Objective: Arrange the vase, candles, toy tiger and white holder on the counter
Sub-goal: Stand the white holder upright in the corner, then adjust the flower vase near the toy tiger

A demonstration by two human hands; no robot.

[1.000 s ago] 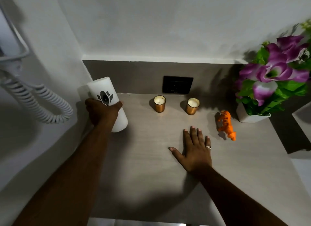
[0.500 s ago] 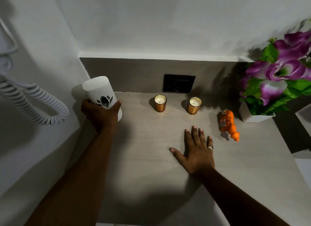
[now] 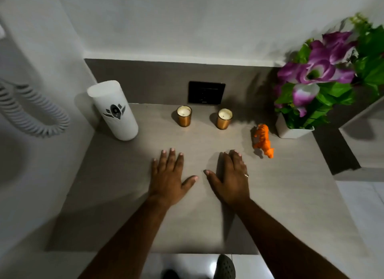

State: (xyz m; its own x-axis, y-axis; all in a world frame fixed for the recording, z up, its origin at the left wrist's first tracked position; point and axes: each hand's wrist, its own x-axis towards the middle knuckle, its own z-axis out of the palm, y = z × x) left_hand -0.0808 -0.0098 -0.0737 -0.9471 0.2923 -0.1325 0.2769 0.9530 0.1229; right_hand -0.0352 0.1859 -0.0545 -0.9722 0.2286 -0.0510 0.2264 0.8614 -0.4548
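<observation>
- A grey counter [image 3: 207, 216] fills a corner between pale walls, with a darker backsplash strip behind it and a black socket plate [image 3: 206, 92] set into that strip.
- At far left a coiled white cord [image 3: 35, 116] hangs on the wall, clear of the counter.
- The white holder [image 3: 113, 110] stands in the back-left corner, a tall closed cylinder with a dark leaf-like emblem on its side (its inside cannot be seen).
- The left hand [image 3: 168, 177] lies flat on the counter, palm down, fingers spread, holding nothing.
- Two copper-coloured candles stand near the backsplash below the socket plate: the left candle [image 3: 184, 116] and the right candle [image 3: 224, 118], each cup filled with pale wax.
- The right hand [image 3: 230, 179] rests flat just beside the left, fingers straight and close together, empty, a ring on one finger.
- The orange toy tiger [image 3: 263, 139] stands between the right candle and the vase, close to the vase but apart from it.
- The white vase [image 3: 291, 131] sits at the back right, holding purple flowers [image 3: 318, 71] and green leaves.
</observation>
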